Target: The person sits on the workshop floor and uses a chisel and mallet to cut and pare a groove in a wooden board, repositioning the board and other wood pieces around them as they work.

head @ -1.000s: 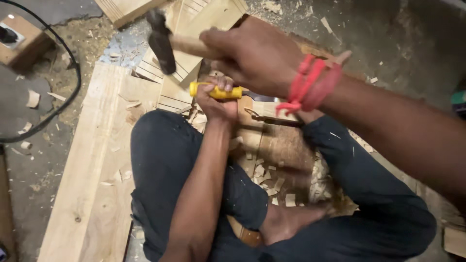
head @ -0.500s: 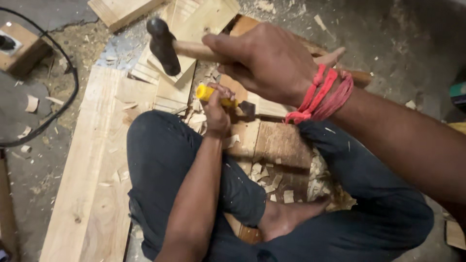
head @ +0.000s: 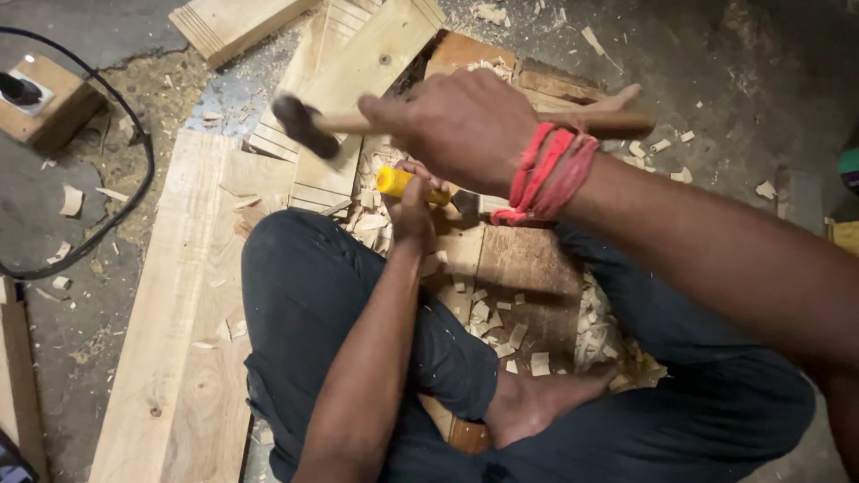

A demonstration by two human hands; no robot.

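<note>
Head view: the right hand (head: 465,125) is clenched around a wooden-handled hammer (head: 309,127), raised over the work. Below it, the left hand (head: 413,201) grasps a yellow-handled chisel (head: 394,182) standing on the dark wooden block (head: 528,268), with chips (head: 488,313) scattered near its middle.

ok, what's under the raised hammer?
Under the hammer: the left hand gripping a yellow-handled chisel over a wooden block with chips. The right hand covers the chisel's tip.
</note>
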